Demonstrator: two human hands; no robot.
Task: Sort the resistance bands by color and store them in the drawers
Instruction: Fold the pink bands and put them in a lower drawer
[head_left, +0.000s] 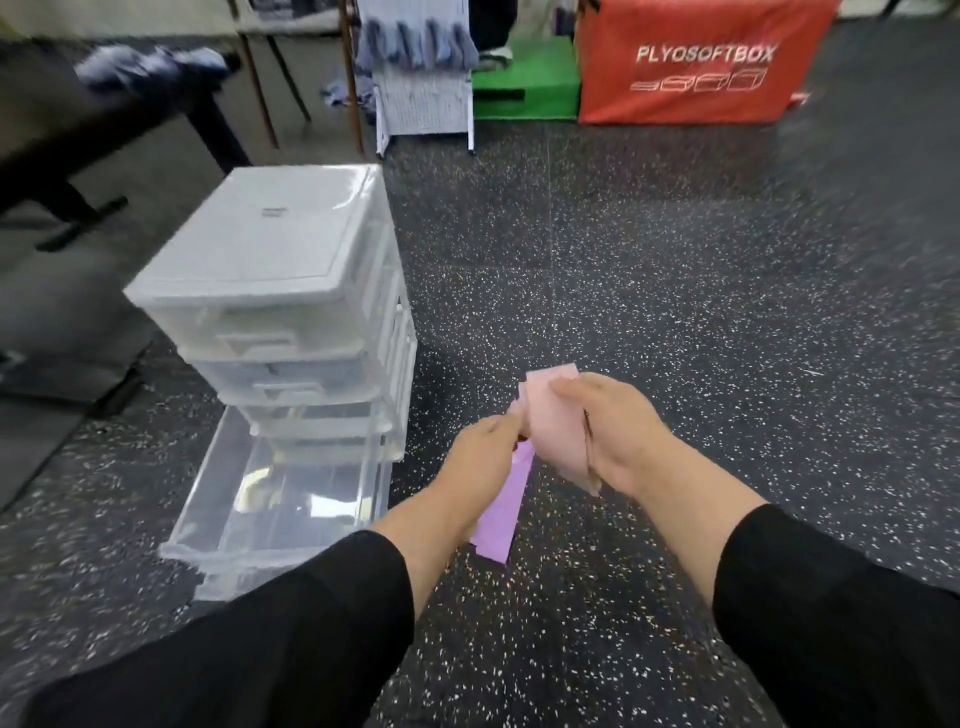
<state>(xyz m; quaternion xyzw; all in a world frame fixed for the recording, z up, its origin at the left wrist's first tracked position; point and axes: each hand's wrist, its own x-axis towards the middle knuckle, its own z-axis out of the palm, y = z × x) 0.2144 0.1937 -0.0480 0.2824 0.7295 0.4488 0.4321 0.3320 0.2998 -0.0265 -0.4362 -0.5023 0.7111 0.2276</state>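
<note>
Hands meet in the air just right of the drawer unit (291, 291), a white plastic stack standing on the speckled black floor (675, 291). The unit shows four drawers: the upper three are pushed in, and the bottom drawer (280, 499) is pulled out toward the person, its clear walls showing nothing I can make out inside. Two bands are in view. The right hand (618, 431) has its fingers curled round a pale pink band (550, 415), bunched into a soft fold against the palm. The left hand (483, 457) pinches the top of a purple band (506, 514), which hangs straight down below the wrist, to the right of the open drawer and clear of the floor. The two bands touch or overlap where the hands come together; blur hides exactly how. Both arms wear black sleeves. Well beyond the drawer unit stand one red box (696, 57) printed PLYOSOFTBOX, one green box (524, 83) just left of it, and one white rack (423, 78) hung with blue-grey cloth. A dark bench (104, 119) stands behind the unit to the left.
</note>
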